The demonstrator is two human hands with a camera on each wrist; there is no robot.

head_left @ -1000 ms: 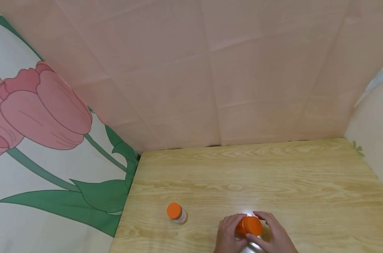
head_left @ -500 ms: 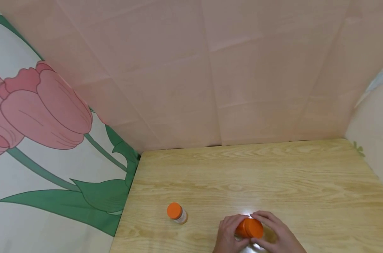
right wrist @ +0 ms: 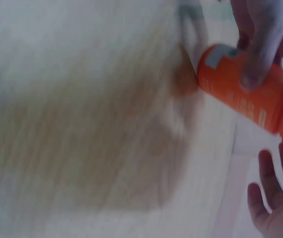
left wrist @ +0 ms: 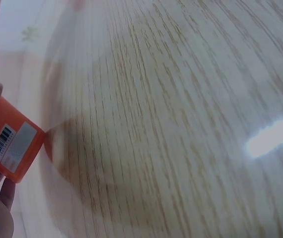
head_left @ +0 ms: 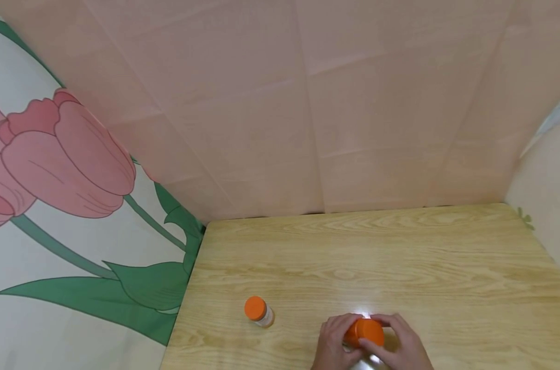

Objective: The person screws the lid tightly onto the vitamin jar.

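In the head view my left hand (head_left: 332, 341) grips the body of an orange bottle (head_left: 354, 334) just above the wooden table. The bottle is tilted, with its orange screw cap (head_left: 372, 331) facing up and right. My right hand (head_left: 402, 344) pinches that cap, thumb across the near side and fingers on the far side. A barcode label shows on the orange bottle (left wrist: 12, 141) in the left wrist view. In the right wrist view the left thumb presses along the bottle (right wrist: 236, 89), while several right-hand fingers (right wrist: 270, 181) extend beside the cap end.
A smaller bottle (head_left: 263, 316) with an orange cap and white label stands on the table (head_left: 307, 267), left of the hands. A pink cloth (head_left: 261, 128) hangs behind the table, and a tulip-print cloth (head_left: 76, 231) hangs on the left.
My right hand has shifted around the cap: it drew slightly right, then came back left with its thumb over the cap. My left hand and the smaller bottle have stayed in place.
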